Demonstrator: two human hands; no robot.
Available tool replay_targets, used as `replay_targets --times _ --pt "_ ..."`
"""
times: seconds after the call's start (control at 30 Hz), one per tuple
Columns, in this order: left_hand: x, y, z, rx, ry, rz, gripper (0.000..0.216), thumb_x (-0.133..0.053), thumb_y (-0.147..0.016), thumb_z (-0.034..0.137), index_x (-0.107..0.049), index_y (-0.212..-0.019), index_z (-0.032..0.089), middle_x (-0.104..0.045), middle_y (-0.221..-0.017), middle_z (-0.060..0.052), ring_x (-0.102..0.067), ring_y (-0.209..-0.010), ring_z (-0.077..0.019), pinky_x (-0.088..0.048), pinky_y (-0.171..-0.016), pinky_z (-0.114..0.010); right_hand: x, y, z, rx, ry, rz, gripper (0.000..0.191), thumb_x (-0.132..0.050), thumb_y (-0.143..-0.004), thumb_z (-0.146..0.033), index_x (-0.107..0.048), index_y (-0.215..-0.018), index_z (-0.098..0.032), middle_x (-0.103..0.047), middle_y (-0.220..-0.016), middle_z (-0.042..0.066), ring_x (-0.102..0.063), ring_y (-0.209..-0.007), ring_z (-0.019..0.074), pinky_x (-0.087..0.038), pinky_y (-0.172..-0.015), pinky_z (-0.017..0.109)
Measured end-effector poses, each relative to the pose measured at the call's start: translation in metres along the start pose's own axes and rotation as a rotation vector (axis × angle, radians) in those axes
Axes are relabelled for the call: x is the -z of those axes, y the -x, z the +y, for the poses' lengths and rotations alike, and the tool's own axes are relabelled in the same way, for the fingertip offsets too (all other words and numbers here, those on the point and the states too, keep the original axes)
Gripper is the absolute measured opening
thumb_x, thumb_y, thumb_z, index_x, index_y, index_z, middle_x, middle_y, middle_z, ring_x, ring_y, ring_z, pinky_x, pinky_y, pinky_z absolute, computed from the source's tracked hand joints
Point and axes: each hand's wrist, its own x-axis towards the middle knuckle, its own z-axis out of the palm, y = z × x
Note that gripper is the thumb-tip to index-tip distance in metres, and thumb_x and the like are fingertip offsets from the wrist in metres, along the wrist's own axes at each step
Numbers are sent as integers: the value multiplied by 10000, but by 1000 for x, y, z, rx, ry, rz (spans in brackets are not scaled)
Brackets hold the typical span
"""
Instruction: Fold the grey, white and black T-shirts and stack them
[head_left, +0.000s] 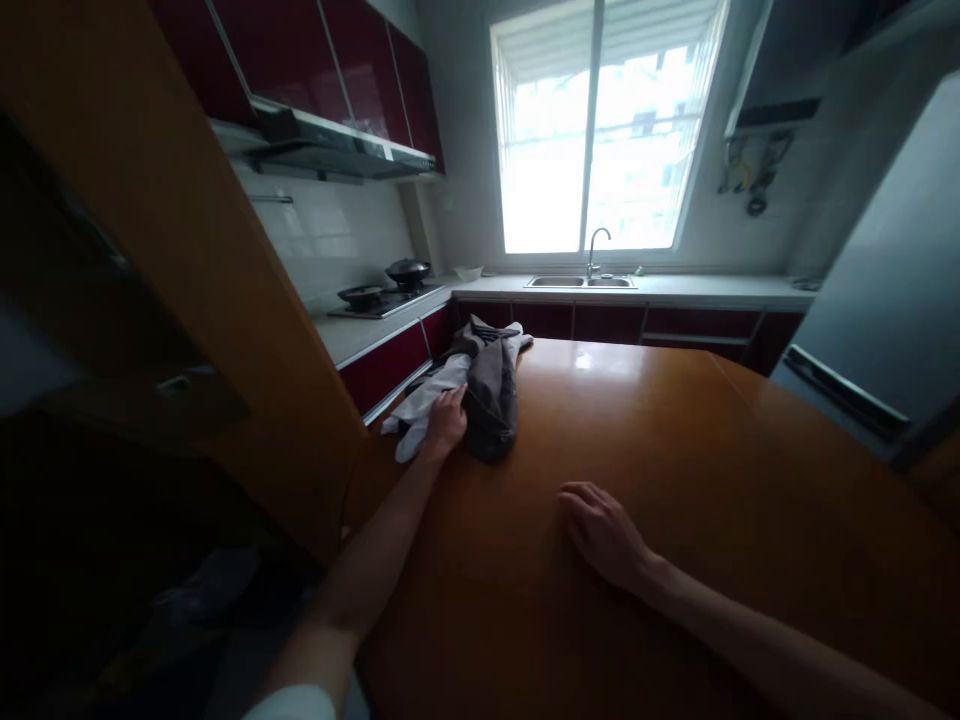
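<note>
A heap of grey and white cloth (480,385) lies at the far left edge of an orange-brown wooden table (675,480). My left hand (447,424) reaches out and rests on the cloth's near end, fingers curled into the fabric where the white and dark grey pieces meet. My right hand (600,530) lies flat on the bare tabletop nearer to me, fingers stretched out and holding nothing, about a hand's length to the right of the cloth.
A tall wooden panel (187,260) rises close on the left. Beyond the table, a counter carries a stove with pans (386,290) and a sink with a tap (589,278) under a bright window. A grey fridge (885,300) stands on the right.
</note>
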Motion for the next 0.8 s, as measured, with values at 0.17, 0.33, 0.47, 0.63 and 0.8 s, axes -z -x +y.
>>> replay_targets --times 0.17,0.33,0.47,0.63,0.8 --pt "-5 7 1 71 -7 46 556 -505 -913 168 -473 -1467 137 -477 -1509 -158 -393 -1434 -316 -297 -1206 -476 -31 -82 -31 -210 -4 20 515 -461 -1008 -399 -472 -1473 -177 -552 -1431 131 -534 -1274 246 -450 -1040 346" --pt "-12 10 -2 137 -26 27 595 -542 -923 234 -429 -1487 81 -414 -1565 -207 -273 -1504 -367 -226 -1216 -551 -62 -150 -41 -221 52 81 732 -522 -976 -538 -293 -1582 -197 -237 -1655 157 -386 -1396 330 -358 -1108 446" --pt "-21 8 -6 129 -22 8 601 -519 -938 261 -414 -1494 59 -424 -1562 -215 -282 -1501 -373 -241 -1206 -550 -68 -169 -34 -212 60 68 701 -513 -987 -493 -284 -1580 -198 -215 -1660 162 -357 -1408 339 -350 -1103 455" --pt "-31 5 -10 118 -20 33 567 -502 -933 230 -456 -1465 39 -444 -1548 -210 -310 -1485 -377 -241 -1214 -537 -71 -188 -19 -248 36 73 734 -563 -951 -483 -293 -1569 -192 -312 -1610 175 -420 -1366 342 -377 -1083 445" --pt "-33 5 -14 109 12 126 611 -537 -901 218 -422 -1477 45 -334 -1604 -224 -299 -1498 -346 -267 -1227 -482 -84 -206 -5 -254 -60 47 724 -655 -883 -368 -390 -1536 -202 -533 -1444 153 -534 -1250 318 -433 -1036 421"
